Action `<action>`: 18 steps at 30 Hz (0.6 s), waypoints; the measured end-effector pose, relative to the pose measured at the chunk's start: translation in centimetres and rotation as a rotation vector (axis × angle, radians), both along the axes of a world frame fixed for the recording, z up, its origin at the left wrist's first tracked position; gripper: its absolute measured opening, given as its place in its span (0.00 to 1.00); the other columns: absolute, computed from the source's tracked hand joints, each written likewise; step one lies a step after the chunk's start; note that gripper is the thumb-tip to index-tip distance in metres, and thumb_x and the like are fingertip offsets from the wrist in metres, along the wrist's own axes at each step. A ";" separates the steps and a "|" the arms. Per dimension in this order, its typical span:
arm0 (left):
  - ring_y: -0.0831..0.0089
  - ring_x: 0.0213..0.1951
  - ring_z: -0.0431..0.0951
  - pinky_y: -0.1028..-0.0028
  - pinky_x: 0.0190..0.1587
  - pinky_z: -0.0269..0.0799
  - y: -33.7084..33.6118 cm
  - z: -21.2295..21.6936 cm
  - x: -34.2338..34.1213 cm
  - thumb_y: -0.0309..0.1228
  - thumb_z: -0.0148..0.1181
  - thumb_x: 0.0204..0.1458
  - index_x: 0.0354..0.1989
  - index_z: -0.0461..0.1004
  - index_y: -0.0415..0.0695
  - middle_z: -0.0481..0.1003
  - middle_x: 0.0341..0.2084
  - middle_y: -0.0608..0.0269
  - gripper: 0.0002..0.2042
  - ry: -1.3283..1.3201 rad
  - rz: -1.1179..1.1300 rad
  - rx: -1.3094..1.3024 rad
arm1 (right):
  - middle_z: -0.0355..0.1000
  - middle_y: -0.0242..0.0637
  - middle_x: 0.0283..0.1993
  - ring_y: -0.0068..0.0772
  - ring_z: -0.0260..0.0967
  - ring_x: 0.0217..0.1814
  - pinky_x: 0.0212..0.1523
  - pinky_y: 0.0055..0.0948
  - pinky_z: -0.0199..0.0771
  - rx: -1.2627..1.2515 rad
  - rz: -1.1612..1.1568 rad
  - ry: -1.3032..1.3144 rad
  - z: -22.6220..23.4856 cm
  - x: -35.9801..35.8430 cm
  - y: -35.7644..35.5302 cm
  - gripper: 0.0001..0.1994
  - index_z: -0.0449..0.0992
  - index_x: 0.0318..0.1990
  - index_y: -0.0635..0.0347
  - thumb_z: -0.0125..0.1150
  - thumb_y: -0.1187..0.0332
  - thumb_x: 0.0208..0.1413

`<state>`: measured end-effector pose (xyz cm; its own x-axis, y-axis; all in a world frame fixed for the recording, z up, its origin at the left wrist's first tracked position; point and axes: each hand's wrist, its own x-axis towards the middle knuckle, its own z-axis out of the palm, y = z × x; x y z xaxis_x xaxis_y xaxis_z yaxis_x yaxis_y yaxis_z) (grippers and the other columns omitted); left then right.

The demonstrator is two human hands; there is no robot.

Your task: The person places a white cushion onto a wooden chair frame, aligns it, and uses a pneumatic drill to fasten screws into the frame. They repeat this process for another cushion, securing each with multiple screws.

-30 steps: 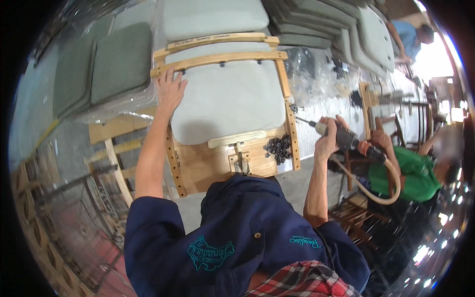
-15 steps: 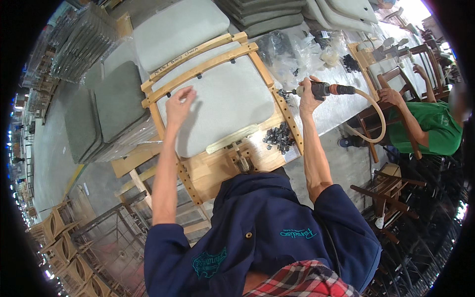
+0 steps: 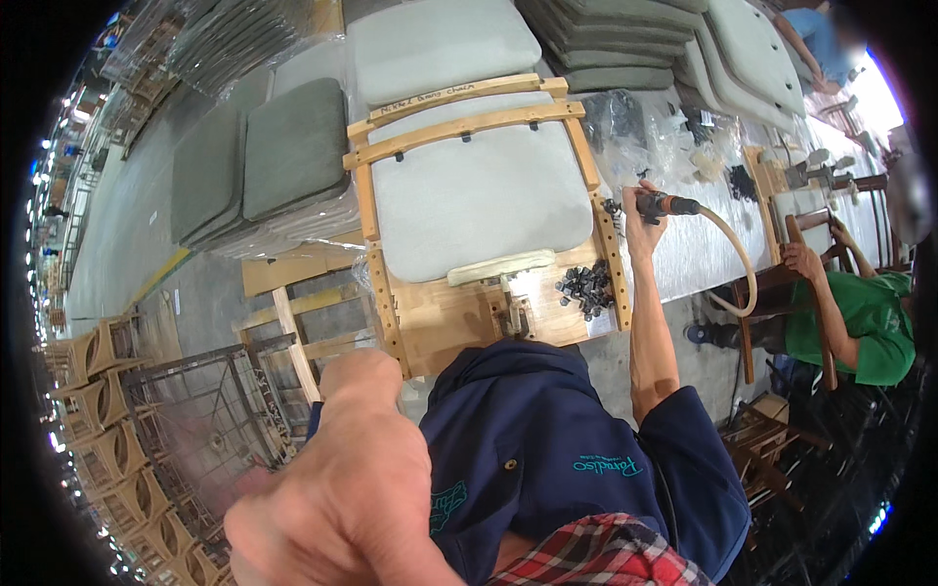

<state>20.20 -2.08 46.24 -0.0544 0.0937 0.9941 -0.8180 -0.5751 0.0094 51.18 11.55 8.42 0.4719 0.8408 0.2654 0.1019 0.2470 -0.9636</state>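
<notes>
My right hand (image 3: 643, 230) is closed round a black and orange air screwdriver (image 3: 666, 205) with a beige hose. The tool is held beside the right rail of a wooden jig (image 3: 609, 256). My left hand (image 3: 337, 493) is raised close to the camera, away from the jig, its fingers hidden. A pale grey seat pad (image 3: 479, 200) lies in the jig under a wooden crossbar (image 3: 430, 146) with small black fittings along it. A padded clamp bar (image 3: 501, 267) sits along the pad's near edge. Small black plastic parts (image 3: 586, 290) are heaped at the near right.
Dark grey pads (image 3: 293, 146) are stacked left, more pads (image 3: 616, 44) at the back. Plastic bags (image 3: 625, 127) lie beyond the tool. The air hose (image 3: 747, 264) loops right. A co-worker in green (image 3: 860, 327) handles a brown chair frame. A metal rack (image 3: 210, 415) stands lower left.
My left hand has left the pad's far left corner and come up close to the camera. My right hand still holds the air screwdriver. The whole view has shifted.
</notes>
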 end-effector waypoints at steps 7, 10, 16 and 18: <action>0.81 0.16 0.71 0.75 0.36 0.82 -6.6 -0.9 -1.8 0.10 0.49 0.45 0.12 0.67 0.45 0.65 0.10 0.72 0.16 -0.074 0.277 -0.098 | 0.77 0.41 0.51 0.34 0.76 0.51 0.55 0.39 0.77 -0.241 -0.033 -0.346 0.4 2.1 -2.9 0.31 0.73 0.61 0.62 0.76 0.59 0.52; 0.80 0.16 0.71 0.75 0.35 0.82 -7.3 -0.5 -2.6 0.10 0.47 0.45 0.12 0.65 0.45 0.64 0.10 0.72 0.17 -0.016 0.139 -0.087 | 0.76 0.42 0.54 0.37 0.75 0.55 0.55 0.41 0.77 -0.260 -0.088 -0.381 0.0 2.0 -5.6 0.32 0.72 0.62 0.63 0.76 0.59 0.52; 0.81 0.16 0.71 0.76 0.34 0.81 -8.4 -0.7 -1.4 0.10 0.47 0.45 0.11 0.64 0.46 0.65 0.11 0.72 0.17 -0.058 0.150 -0.093 | 0.75 0.49 0.56 0.40 0.74 0.58 0.55 0.39 0.78 -0.368 0.060 -0.361 -0.1 -1.2 -13.5 0.33 0.70 0.65 0.63 0.75 0.62 0.53; 0.81 0.15 0.71 0.76 0.33 0.81 -10.2 -0.9 -2.2 0.10 0.47 0.44 0.11 0.64 0.46 0.65 0.10 0.71 0.17 -0.021 0.181 -0.166 | 0.76 0.48 0.54 0.39 0.75 0.56 0.53 0.37 0.78 -0.402 0.125 -0.343 -0.6 -2.5 -16.2 0.33 0.73 0.63 0.66 0.77 0.62 0.50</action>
